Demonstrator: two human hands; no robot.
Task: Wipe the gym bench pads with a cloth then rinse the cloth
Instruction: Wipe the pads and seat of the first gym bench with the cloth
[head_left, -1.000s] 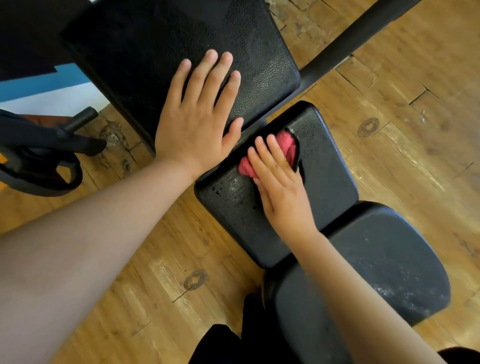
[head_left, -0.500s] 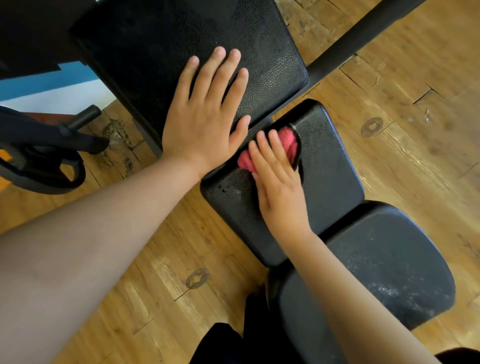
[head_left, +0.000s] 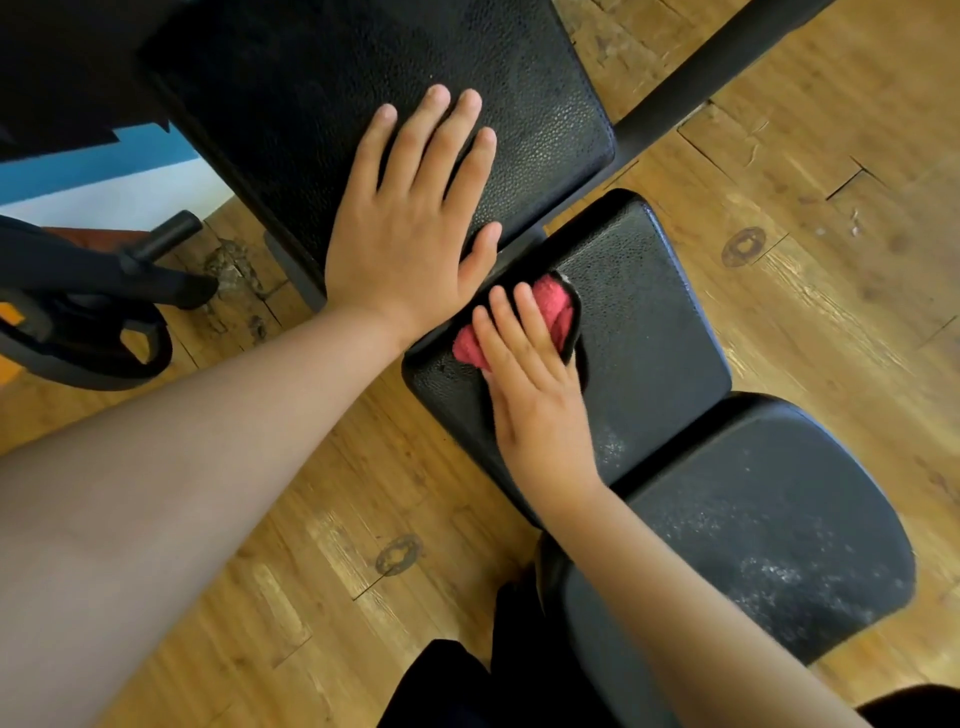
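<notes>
Since the earlier frame the right hand (head_left: 540, 410) and the red cloth (head_left: 558, 306) under it are drawn a little back from the far edge of the middle bench pad (head_left: 649, 322). The left hand (head_left: 405, 228) is kept in place, laid flat with straight, slightly spread fingers at the near edge of the back pad (head_left: 363, 93). The cloth is pressed near the middle pad's far left corner under nearly straight fingers; the thumb is hidden. Wiping is judged to be in hand, rinsing not yet begun. Strokes toward the pad's right edge are called for next, then the nearest pad (head_left: 779, 519), where pale dusty speckling is seen. The pads are of black pebbled vinyl with rounded corners; the cloth is bunched, fluffy terry; the floor (head_left: 831, 182) is of worn wooden planks
</notes>
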